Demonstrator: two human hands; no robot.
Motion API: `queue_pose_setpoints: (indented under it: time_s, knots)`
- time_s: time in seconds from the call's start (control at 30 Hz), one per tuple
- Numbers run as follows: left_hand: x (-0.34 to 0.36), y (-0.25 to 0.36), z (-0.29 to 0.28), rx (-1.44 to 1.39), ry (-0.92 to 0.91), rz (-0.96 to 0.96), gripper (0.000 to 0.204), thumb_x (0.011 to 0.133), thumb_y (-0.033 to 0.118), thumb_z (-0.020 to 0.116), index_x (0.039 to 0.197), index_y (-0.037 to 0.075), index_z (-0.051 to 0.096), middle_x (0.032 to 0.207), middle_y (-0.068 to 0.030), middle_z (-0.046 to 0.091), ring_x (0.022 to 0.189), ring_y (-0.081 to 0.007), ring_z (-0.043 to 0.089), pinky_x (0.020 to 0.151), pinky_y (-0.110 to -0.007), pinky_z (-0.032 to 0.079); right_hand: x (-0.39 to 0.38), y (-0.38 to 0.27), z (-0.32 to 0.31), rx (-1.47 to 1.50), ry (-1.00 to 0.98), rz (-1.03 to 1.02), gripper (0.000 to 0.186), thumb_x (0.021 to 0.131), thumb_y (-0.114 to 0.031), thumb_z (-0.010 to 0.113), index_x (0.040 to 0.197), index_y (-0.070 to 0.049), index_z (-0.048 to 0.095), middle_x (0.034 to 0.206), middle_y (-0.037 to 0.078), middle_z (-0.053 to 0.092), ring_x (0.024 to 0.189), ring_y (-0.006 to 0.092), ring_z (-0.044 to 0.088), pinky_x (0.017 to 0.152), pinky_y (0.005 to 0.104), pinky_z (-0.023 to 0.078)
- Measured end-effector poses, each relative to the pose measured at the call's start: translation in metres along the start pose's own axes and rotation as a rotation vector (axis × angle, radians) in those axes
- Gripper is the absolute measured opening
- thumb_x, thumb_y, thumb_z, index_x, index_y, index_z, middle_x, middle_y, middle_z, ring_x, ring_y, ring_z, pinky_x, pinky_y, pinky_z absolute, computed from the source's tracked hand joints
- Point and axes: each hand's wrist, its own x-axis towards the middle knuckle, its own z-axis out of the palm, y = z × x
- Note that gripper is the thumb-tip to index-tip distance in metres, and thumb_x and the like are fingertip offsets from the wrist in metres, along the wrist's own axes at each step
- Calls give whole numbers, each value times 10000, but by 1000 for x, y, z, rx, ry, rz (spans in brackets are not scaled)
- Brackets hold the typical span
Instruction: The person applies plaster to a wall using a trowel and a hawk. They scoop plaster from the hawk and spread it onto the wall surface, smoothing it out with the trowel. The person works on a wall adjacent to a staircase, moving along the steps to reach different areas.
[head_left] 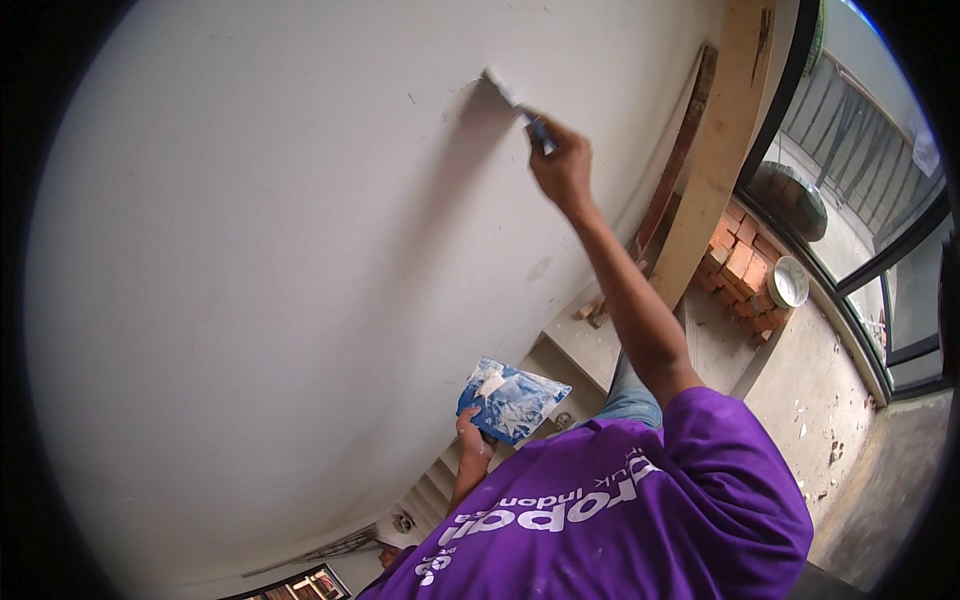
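Note:
My right hand [562,168] is raised high and closed round the blue handle of a putty knife [503,90]. The knife's blade, smeared with white, lies at the white wall [270,250] and throws a long shadow down it. Lower down, in front of my body, my left hand [474,434] grips the edge of a blue board [518,398]. White putty is smeared thickly over the board's face, with a small heap near its upper left corner. Faint scratches and a patch mark the wall around the knife.
Stairs [432,490] run down below the board, along the wall. On the right a wooden plank [715,170] leans upright. Beyond it are stacked red bricks [740,262], a white bucket [789,283] and a black-framed window [865,280]. Debris [835,452] litters the floor.

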Motion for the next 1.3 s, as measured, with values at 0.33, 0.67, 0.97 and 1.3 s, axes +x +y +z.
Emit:
queue_pose_setpoints:
  time_s: [0.33, 0.67, 0.97, 1.3]
  knots:
    - [-5, 26, 12, 44, -105, -49, 552, 754, 184, 497, 1260, -36, 495, 1166, -176, 616, 1024, -331, 642, 902, -444, 531, -28, -50, -17, 77, -82, -153, 372, 779, 67, 605, 1094, -105, 702, 983, 157, 694, 806, 296, 694, 705, 319, 542]
    - [7, 15, 8, 71, -122, -102, 579, 759, 179, 476, 1290, -52, 466, 1207, -199, 599, 1061, -346, 631, 940, -458, 518, -72, -43, 4, -56, -381, -234, 454, 752, 79, 608, 1118, -174, 698, 1128, 108, 667, 992, 308, 658, 828, 361, 561]
    - [-3, 21, 17, 79, -80, -53, 584, 749, 174, 494, 1290, -45, 470, 1204, -200, 598, 1057, -341, 634, 942, -457, 516, -19, -54, 15, -88, 34, -251, 598, 708, 149, 559, 1244, -109, 611, 1251, 141, 604, 1157, 349, 570, 953, 404, 490]
    - [6, 27, 13, 94, -133, -93, 591, 755, 182, 486, 1298, -51, 458, 1207, -207, 595, 1052, -347, 632, 937, -461, 519, -51, -32, -10, -38, -158, -289, 539, 777, 115, 533, 1223, -170, 635, 1167, 127, 648, 1041, 318, 643, 883, 376, 531]
